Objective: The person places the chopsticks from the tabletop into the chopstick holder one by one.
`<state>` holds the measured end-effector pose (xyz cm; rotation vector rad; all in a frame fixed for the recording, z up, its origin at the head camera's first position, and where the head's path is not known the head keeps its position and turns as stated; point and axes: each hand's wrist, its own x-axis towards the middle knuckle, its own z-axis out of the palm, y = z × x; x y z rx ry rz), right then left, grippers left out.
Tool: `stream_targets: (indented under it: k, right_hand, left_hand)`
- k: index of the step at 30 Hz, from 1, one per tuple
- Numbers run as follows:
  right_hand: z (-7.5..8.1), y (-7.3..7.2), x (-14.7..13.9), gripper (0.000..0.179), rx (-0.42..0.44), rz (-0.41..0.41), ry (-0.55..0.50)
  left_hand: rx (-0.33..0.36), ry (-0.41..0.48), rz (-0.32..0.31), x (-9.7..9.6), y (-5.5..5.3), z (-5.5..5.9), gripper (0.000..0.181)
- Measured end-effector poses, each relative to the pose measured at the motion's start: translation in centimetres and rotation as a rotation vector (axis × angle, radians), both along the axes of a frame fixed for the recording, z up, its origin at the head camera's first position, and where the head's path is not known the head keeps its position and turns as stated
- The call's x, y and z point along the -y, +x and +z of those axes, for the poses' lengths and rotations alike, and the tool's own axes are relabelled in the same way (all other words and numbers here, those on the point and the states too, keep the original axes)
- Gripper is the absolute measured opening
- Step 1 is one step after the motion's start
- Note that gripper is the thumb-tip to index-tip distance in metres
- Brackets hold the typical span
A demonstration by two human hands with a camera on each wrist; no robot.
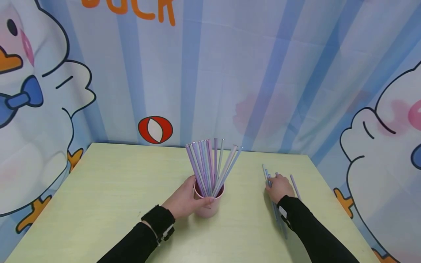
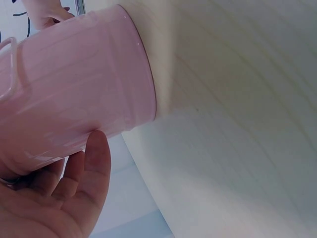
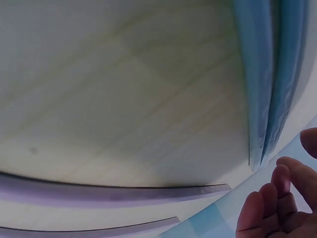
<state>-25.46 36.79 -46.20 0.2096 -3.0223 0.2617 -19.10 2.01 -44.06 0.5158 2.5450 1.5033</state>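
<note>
My left hand grips a pink cup, its thumb across the near side and its fingers round the far side. The left wrist view shows the cup close up, a handle on it, with my left fingers against its wall. Many purple, blue and pale drinking straws stand in the cup, fanning out at the top. To the right, my right hand is over a few loose straws on the table. Up close, blue straws lie beside its fingers, and thumb and fingertips are apart.
Purple straws lie on the other side of my right hand; one purple straw shows right of it. The pale wooden table ends at a blue striped cloth with cartoon ducks, which also closes off both sides.
</note>
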Motion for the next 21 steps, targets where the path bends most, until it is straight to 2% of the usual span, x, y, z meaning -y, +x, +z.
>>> stream_targets:
  k: [6,21]
  right_hand:
    - [-0.23,-0.13,0.19,0.035,0.029,0.0,0.014]
    - [-0.8,-0.53,0.14,0.036,0.038,-0.016,0.03]
  left_hand:
    - [0.026,-0.006,0.016,-0.02,0.02,0.09,0.096]
    - [0.029,-0.019,0.025,-0.05,-0.04,-0.1,0.095]
